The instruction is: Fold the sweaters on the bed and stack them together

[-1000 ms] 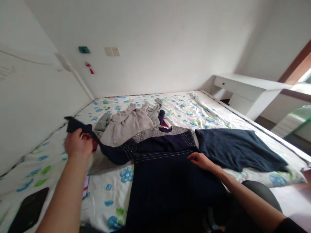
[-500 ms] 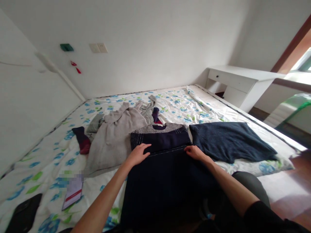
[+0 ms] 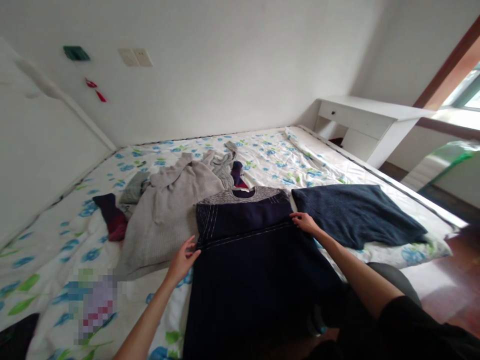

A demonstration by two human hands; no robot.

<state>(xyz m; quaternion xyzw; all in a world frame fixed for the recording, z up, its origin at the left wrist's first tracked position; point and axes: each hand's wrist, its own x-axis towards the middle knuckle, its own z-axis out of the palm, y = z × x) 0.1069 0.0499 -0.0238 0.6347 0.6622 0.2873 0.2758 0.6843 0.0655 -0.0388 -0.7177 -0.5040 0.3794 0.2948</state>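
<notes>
A dark navy sweater (image 3: pixel 255 280) with a speckled grey yoke and thin white lines lies front up before me, its neckline pointing away. At its left edge is my left hand (image 3: pixel 183 259), fingers apart, the tips beside the cloth at the end of the white line. On the opposite edge my right hand (image 3: pixel 305 223) has thumb and fingers pinched on the sweater's side, just below the yoke. A rumpled light grey knit sweater (image 3: pixel 165 215) lies left of it, partly touching. To the right, a folded dark blue-grey garment (image 3: pixel 356 212) lies flat.
The bed has a floral sheet (image 3: pixel 262 155). Dark red and navy cloth (image 3: pixel 112 220) pokes out at the left, with a grey-green piece (image 3: pixel 135 187) nearby. A pixelated pale item (image 3: pixel 98 305) and a black object (image 3: pixel 18 335) lie lower left. A white desk (image 3: pixel 360 117) stands beyond.
My left hand has moved left, from the sweater's front to its left edge. My right hand has shifted slightly up and right along the right edge. The view has turned a little right.
</notes>
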